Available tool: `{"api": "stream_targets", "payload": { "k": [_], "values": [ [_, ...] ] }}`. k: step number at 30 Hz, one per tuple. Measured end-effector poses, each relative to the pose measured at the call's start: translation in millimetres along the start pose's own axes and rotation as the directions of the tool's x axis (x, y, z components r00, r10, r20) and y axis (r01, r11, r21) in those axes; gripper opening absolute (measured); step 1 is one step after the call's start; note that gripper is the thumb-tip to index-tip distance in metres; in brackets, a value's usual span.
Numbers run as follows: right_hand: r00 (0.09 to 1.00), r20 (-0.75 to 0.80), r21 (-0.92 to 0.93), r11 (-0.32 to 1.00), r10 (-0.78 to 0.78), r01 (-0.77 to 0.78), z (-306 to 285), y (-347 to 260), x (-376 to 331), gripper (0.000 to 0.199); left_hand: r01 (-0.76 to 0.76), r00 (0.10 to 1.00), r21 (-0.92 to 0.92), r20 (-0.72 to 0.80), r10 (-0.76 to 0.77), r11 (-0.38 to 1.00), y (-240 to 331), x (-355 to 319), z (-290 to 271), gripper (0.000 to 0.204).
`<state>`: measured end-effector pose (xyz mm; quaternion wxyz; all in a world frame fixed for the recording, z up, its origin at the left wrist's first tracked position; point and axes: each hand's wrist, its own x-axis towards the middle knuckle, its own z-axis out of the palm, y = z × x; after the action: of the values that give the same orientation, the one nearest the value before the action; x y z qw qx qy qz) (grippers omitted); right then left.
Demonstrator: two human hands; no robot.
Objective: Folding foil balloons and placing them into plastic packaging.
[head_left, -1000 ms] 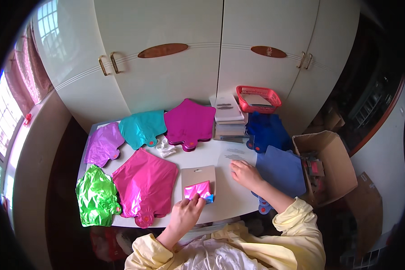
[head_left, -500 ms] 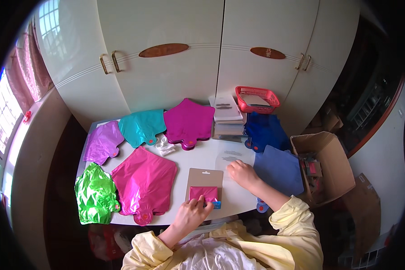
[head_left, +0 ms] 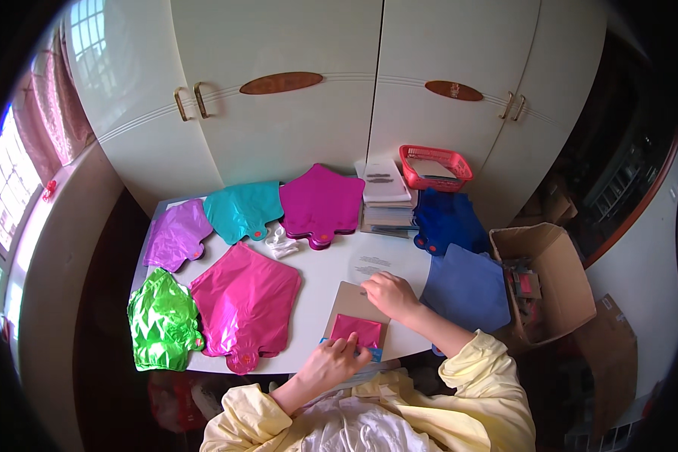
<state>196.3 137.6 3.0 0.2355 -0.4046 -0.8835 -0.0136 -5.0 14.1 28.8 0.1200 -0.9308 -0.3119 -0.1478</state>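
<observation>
My left hand (head_left: 331,365) rests on a folded pink foil packet (head_left: 356,329) lying on a grey-brown cardboard hang card (head_left: 344,301). Its fingers are apart, the forefinger pressing the packet; a blue strip (head_left: 373,352) shows along the card's lower end. At the card's far end, my right hand (head_left: 392,296) is closed, fingertips down at the near edge of a clear plastic bag (head_left: 372,264) with small grey print. The fingertips cover the card's far right corner. The card lies slightly turned on the white table (head_left: 320,264).
Flat foil balloons lie left and behind: green (head_left: 160,320), pink (head_left: 248,301), lilac (head_left: 175,239), teal (head_left: 241,211), magenta (head_left: 320,200). Blue ones (head_left: 452,218) (head_left: 465,290) lie right. A bag stack (head_left: 388,184), red basket (head_left: 437,162), white ribbon (head_left: 281,242) and open carton (head_left: 561,279) surround the work.
My right hand has moved left with the clear bag, reaching the card's far end. The card has turned, its near end shifting right, with my left hand staying on the packet.
</observation>
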Motion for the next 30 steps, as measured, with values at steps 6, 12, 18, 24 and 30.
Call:
{"api": "stream_targets", "payload": {
  "k": [6,12,18,24,30],
  "values": [
    [0.998,-0.041,-0.050,0.998,-0.043,0.041,4,-4,-2,0.019,0.001,1.000,0.007,0.004,-0.001,1.000,1,-3,0,0.026],
    [0.998,-0.045,-0.118,0.992,-0.042,0.037,2,-8,-3,0.018,0.002,1.000,-0.002,0.015,-0.002,1.000,1,-5,-1,0.027],
    [0.993,-0.056,-0.110,0.989,-0.105,0.099,2,-6,-1,0.013,0.006,1.000,-0.003,-0.003,-0.006,1.000,-1,-7,1,0.027],
    [0.978,-0.060,-0.131,0.973,-0.197,0.188,1,-15,-3,0.004,0.030,1.000,0.057,-0.009,-0.029,0.998,-2,-6,5,0.023],
    [0.971,-0.018,-0.115,0.965,-0.238,0.234,2,-19,-7,0.003,0.034,0.998,0.069,-0.050,-0.031,0.997,-6,0,10,0.025]
  ]
}}
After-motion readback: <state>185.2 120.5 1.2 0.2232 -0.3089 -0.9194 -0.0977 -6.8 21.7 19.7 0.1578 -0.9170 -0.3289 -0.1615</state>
